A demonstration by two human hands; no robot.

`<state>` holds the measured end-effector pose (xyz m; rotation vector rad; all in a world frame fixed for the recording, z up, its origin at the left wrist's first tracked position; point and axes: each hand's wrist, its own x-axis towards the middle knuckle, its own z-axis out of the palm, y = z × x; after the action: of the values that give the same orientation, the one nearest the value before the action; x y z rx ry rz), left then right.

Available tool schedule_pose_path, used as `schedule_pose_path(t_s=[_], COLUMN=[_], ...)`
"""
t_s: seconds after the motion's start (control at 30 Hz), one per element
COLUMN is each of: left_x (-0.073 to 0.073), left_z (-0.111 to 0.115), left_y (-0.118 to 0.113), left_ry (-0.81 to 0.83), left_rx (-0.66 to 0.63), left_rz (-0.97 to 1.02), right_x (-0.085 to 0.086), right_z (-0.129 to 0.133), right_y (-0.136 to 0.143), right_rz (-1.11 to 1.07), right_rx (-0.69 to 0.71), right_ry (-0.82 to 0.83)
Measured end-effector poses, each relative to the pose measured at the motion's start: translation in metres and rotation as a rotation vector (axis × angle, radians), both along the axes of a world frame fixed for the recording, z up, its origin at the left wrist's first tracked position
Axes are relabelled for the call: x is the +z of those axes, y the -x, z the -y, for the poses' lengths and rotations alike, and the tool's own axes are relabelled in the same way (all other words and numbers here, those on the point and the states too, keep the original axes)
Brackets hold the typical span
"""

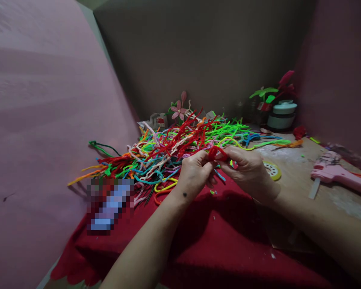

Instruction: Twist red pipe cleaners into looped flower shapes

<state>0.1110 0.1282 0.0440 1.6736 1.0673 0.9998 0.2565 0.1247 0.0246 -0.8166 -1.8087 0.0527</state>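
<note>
Between my two hands is a red pipe cleaner, bent into a small loop. My left hand pinches its left side with thumb and fingers. On the other side my right hand has its fingers closed on the same red piece; its far end is hidden in the fingers. Both hands are held above the red cloth, just in front of a big heap of coloured pipe cleaners. A yellow-handled and an orange-handled pair of scissors appear partly behind my left forearm.
A pink glue gun lies at the right, and a yellow-rimmed tape roll is beside my right hand. Behind stand a lidded jar and a pink flower. A blurred-out flat object lies at left.
</note>
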Motion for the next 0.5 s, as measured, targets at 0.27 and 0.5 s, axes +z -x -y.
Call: schedule_pose_path(t_s=[0.27,0.5], left_x=[0.0019,-0.0030], left_z=[-0.0013,-0.0015], left_y=[0.0000,0.0003], left_ry=[-0.028,-0.090], left_rx=[-0.079,0.000], left_rz=[0.015,-0.057], right_x=[-0.0011,0.0006], right_z=[-0.0005,0.0002], right_y=[-0.0021,-0.0005], right_rz=[-0.035,-0.006], right_rx=[-0.016,0.035], right_ry=[0.054,0.034])
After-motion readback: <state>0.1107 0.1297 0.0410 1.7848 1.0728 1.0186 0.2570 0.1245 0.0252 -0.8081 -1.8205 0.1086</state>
